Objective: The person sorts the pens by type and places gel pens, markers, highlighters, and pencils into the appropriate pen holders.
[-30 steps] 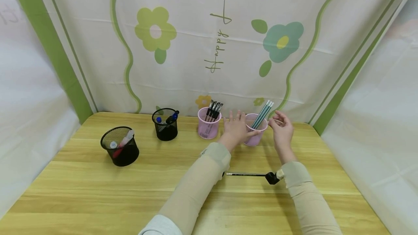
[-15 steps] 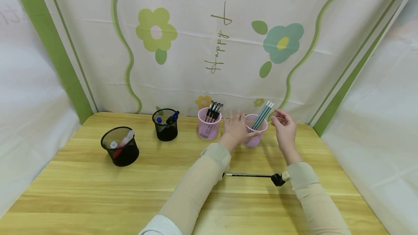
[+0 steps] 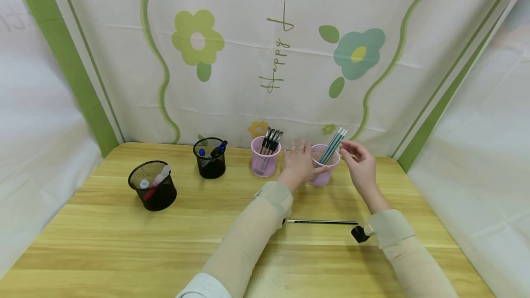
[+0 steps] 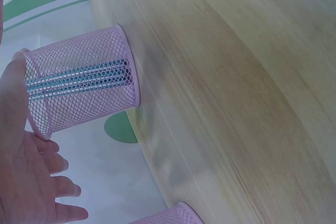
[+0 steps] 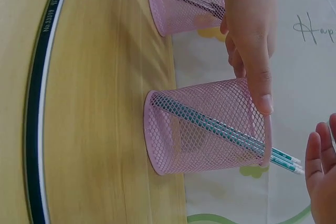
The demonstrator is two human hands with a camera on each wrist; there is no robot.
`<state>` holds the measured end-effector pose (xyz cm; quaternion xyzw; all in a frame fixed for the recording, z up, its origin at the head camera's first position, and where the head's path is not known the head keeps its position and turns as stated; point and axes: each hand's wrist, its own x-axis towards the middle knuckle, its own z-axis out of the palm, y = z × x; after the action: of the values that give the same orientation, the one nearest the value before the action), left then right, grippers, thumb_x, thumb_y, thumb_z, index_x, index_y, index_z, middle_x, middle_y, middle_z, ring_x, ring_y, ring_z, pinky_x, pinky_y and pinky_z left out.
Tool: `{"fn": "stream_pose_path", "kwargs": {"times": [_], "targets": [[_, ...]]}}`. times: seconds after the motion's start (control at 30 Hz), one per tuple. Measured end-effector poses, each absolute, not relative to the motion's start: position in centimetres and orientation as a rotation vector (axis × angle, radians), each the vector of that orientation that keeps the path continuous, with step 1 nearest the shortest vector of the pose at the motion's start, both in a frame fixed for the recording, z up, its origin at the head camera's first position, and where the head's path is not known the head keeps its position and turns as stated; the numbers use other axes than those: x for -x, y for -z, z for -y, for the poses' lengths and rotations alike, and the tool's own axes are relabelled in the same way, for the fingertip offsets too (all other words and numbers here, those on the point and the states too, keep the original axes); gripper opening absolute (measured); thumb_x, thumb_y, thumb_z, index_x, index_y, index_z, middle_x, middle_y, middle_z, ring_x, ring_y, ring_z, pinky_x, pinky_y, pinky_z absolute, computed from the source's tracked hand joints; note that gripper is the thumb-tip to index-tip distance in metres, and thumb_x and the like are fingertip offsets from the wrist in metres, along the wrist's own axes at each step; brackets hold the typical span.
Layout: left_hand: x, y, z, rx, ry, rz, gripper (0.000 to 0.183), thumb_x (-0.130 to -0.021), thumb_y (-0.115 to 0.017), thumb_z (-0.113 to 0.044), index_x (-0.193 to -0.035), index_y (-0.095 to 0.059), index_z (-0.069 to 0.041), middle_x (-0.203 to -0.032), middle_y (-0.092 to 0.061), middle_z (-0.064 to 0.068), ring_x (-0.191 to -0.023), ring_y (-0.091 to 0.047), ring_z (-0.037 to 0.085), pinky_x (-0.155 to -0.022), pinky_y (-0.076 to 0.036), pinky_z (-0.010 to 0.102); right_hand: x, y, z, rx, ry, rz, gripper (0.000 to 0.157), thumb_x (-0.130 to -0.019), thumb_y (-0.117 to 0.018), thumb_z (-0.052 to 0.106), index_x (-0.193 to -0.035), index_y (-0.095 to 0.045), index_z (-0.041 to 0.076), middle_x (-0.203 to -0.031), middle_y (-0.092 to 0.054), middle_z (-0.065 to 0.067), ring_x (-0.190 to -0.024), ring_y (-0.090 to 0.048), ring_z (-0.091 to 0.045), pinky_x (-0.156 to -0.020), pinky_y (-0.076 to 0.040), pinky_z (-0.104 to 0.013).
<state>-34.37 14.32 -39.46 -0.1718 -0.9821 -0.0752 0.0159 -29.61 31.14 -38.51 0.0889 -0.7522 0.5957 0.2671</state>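
Observation:
In the head view a pink mesh pen cup [image 3: 321, 179] holds several teal pencils [image 3: 333, 144] leaning right, white ends up. My left hand [image 3: 296, 164] rests on the cup's rim, thumb over the near side and fingers spread. Both wrist views show this cup [image 4: 84, 80] upright on the table, with the thumb at its rim. My right hand [image 3: 363, 167] is just right of the pencil ends, fingers loosely bent, apart from the cup; I see nothing held. In the right wrist view only part of that hand [image 5: 323, 177] shows. A dark pencil [image 3: 323, 221] lies on the table nearer me.
Left of my left hand stands a second pink mesh cup [image 3: 263, 164] with several black pens [image 3: 271, 141]. Further left are a black mesh cup [image 3: 211, 169] with markers and another black mesh cup [image 3: 159, 197] with pens. A printed cloth [image 3: 240, 95] hangs behind the table.
My right forearm has shifted right and toward me, uncovering more of the dark pencil. The right hand has turned a little beside the cup. The left hand and cups stay put.

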Motion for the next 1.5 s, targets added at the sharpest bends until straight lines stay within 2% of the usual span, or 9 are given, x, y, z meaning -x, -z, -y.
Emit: {"fn": "stream_pose_path", "kwargs": {"times": [0.13, 0.4, 0.63, 0.77, 0.87, 1.0, 1.17, 1.3, 1.5], "targets": [[34.3, 39.4, -14.3, 0.528, 0.212, 3.055, 0.108, -0.087, -0.033, -0.088, -0.165, -0.022, -0.014, -0.169, -0.02, 0.008, -0.154, -0.018, 0.038, -0.119, -0.026, 0.057, 29.1, 38.7, -31.2, -0.295, -1.606, 2.039, 0.026, -0.1, -0.06, -0.003, -0.124, -0.062, -0.014, -0.103, -0.068, 0.004, -0.097, -0.063, -0.003, -0.085, -0.052, -0.014], [34.2, 39.4, -14.3, 0.524, 0.197, 3.046, 0.107, -0.088, -0.032, -0.088, -0.165, -0.024, -0.015, -0.169, -0.021, 0.008, -0.154, -0.018, 0.037, -0.119, -0.026, 0.057, 27.8, 39.7, -31.3, -0.442, -1.597, 2.041, 0.024, -0.097, -0.061, -0.011, -0.118, -0.06, -0.02, -0.1, -0.067, 0.004, -0.094, -0.063, -0.006, -0.084, -0.052, -0.015], [34.3, 39.3, -14.3, 0.524, 0.202, 3.035, 0.108, -0.087, -0.032, -0.089, -0.165, -0.025, -0.015, -0.169, -0.022, 0.008, -0.154, -0.019, 0.037, -0.119, -0.026, 0.056, 26.8, 40.5, -31.4, -0.611, -1.51, 2.096, 0.021, -0.094, -0.06, -0.016, -0.115, -0.064, -0.017, -0.105, -0.068, -0.017, -0.098, -0.062, -0.006, -0.085, -0.051, -0.016], [34.2, 39.2, -14.3, 0.529, 0.211, 3.044, 0.107, -0.087, -0.033, -0.088, -0.165, -0.024, -0.015, -0.169, -0.021, 0.008, -0.154, -0.019, 0.037, -0.12, -0.025, 0.057, 26.4, 40.8, -31.4, -0.746, -1.475, 2.089, 0.024, -0.091, -0.057, -0.021, -0.114, -0.064, -0.017, -0.104, -0.067, -0.023, -0.099, -0.063, -0.007, -0.085, -0.051, -0.016], [34.1, 39.0, -14.2, 0.529, 0.22, 3.062, 0.106, -0.089, -0.035, -0.086, -0.165, -0.022, -0.014, -0.17, -0.02, 0.009, -0.154, -0.017, 0.037, -0.12, -0.023, 0.057, 26.0, 41.0, -31.3, -0.868, -1.431, 2.095, 0.028, -0.09, -0.054, -0.023, -0.115, -0.064, -0.016, -0.105, -0.068, -0.021, -0.1, -0.063, -0.008, -0.087, -0.051, -0.017], [34.0, 39.0, -14.2, 0.523, 0.23, 3.076, 0.104, -0.091, -0.037, -0.084, -0.165, -0.021, -0.013, -0.17, -0.019, 0.009, -0.155, -0.016, 0.037, -0.121, -0.021, 0.057, 25.6, 41.2, -31.2, -1.0, -1.36, 2.139, 0.035, -0.088, -0.054, -0.023, -0.119, -0.065, -0.011, -0.111, -0.071, -0.011, -0.103, -0.065, -0.009, -0.09, -0.051, -0.019], [34.1, 39.1, -14.2, 0.516, 0.216, 3.064, 0.106, -0.088, -0.036, -0.087, -0.165, -0.022, -0.014, -0.17, -0.02, 0.008, -0.154, -0.017, 0.037, -0.12, -0.023, 0.056, 25.3, 41.5, -31.3, -1.139, -1.274, 2.218, 0.038, -0.088, -0.057, -0.023, -0.121, -0.067, -0.006, -0.118, -0.071, -0.013, -0.104, -0.067, -0.015, -0.09, -0.054, -0.024], [34.1, 39.4, -14.2, 0.523, 0.205, 3.049, 0.107, -0.087, -0.036, -0.087, -0.165, -0.023, -0.015, -0.169, -0.021, 0.008, -0.154, -0.019, 0.037, -0.12, -0.025, 0.056, 25.1, 41.6, -31.0, -1.214, -1.247, 2.258, 0.039, -0.089, -0.058, -0.022, -0.123, -0.067, -0.006, -0.115, -0.072, -0.016, -0.101, -0.069, -0.022, -0.088, -0.056, -0.029], [34.0, 39.3, -14.3, 0.52, 0.201, 3.036, 0.107, -0.087, -0.037, -0.088, -0.164, -0.025, -0.015, -0.169, -0.023, 0.009, -0.154, -0.021, 0.037, -0.119, -0.026, 0.056, 25.0, 42.0, -30.7, -1.269, -1.192, 2.336, 0.039, -0.089, -0.062, -0.016, -0.126, -0.066, -0.004, -0.108, -0.073, -0.012, -0.092, -0.071, -0.026, -0.081, -0.059, -0.031]]}}
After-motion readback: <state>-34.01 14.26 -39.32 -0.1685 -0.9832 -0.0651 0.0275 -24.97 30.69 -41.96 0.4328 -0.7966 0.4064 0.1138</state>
